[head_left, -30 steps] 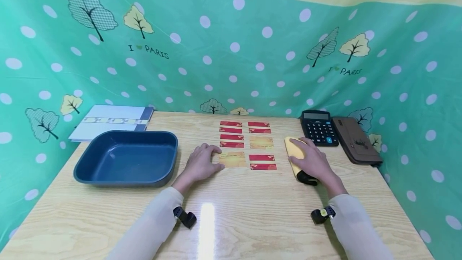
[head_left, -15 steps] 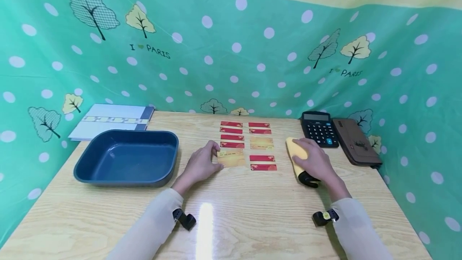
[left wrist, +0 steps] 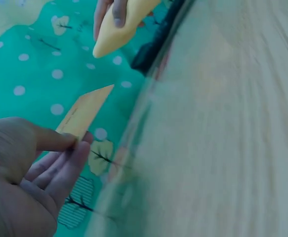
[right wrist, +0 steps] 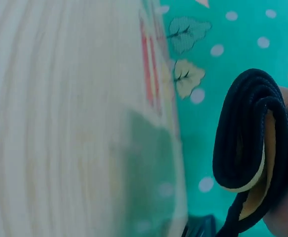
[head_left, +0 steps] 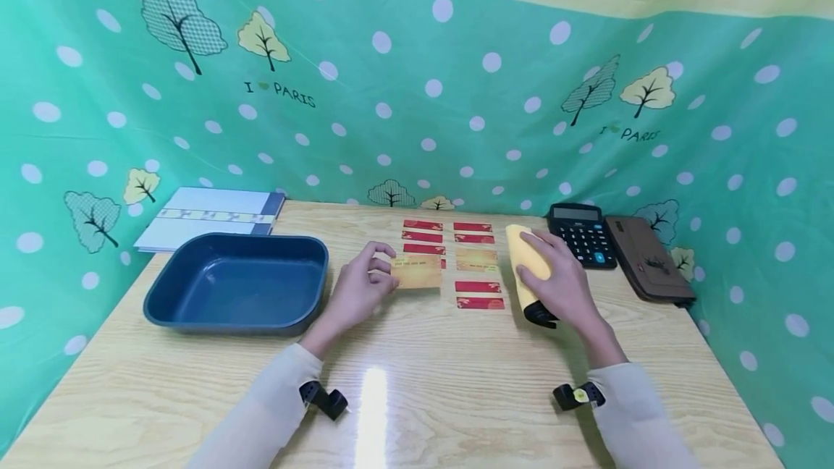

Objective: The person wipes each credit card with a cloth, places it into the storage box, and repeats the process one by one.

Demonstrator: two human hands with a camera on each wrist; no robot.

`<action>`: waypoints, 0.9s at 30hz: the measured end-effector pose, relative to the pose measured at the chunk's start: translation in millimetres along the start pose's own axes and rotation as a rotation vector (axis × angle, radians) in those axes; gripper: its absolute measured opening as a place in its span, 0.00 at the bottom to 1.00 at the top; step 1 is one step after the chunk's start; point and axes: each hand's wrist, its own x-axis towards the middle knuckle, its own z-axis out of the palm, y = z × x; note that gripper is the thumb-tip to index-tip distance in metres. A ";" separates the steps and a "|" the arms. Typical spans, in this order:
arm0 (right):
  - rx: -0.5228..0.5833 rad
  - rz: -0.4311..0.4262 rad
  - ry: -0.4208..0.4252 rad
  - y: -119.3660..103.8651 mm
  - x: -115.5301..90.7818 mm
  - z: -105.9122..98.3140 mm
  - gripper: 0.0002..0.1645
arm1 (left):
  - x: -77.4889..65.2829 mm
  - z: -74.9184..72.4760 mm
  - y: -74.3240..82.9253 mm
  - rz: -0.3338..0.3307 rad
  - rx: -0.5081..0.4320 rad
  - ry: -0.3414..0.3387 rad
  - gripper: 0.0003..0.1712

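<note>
In the head view, right of a blue basin (head_left: pixel 234 288) on a wooden bench (head_left: pixel 423 396): pinched by its left short edge in the person's left grip (head_left: pixel 357 286), a gold card (head_left: pixel 417 272), held apart from the bench. Likely light, thin and fairly stiff, perhaps slick on the printed face; best taken by a short edge or corner, with little squeeze, to avoid creasing. Farther right of the basin, clasped from above and the right in the right grip (head_left: pixel 559 273), a yellow cloth bundle (head_left: pixel 521 252) with a black end; probably soft and light, best held across the middle to keep the folds together. Between both, right of the basin and flat on the bench: red strips (head_left: pixel 479 303) and a second gold card (head_left: pixel 476 260). Farthest right of the basin: a calculator (head_left: pixel 589 237) and brown pouch (head_left: pixel 648 259). Behind the basin: a white folder (head_left: pixel 195 203). In the left wrist view, basin out of sight: thumb on one face of the card, fingers behind, edges straight. In the right wrist view, basin again out of sight: thick dark layers at the bundle's end, liable to spring loose.
</note>
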 end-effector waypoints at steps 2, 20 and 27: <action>0.036 -0.035 0.038 -6.8 0.2 1.3 0.36 | 0.5 -0.9 6.2 0.015 -0.067 0.016 0.26; 0.223 -0.210 0.137 -73.0 -0.5 25.7 0.38 | 5.3 -5.6 29.0 0.110 -0.123 0.133 0.27; 0.268 -0.242 0.106 -87.0 0.4 37.6 0.38 | 7.2 -4.2 32.6 0.136 -0.155 0.117 0.28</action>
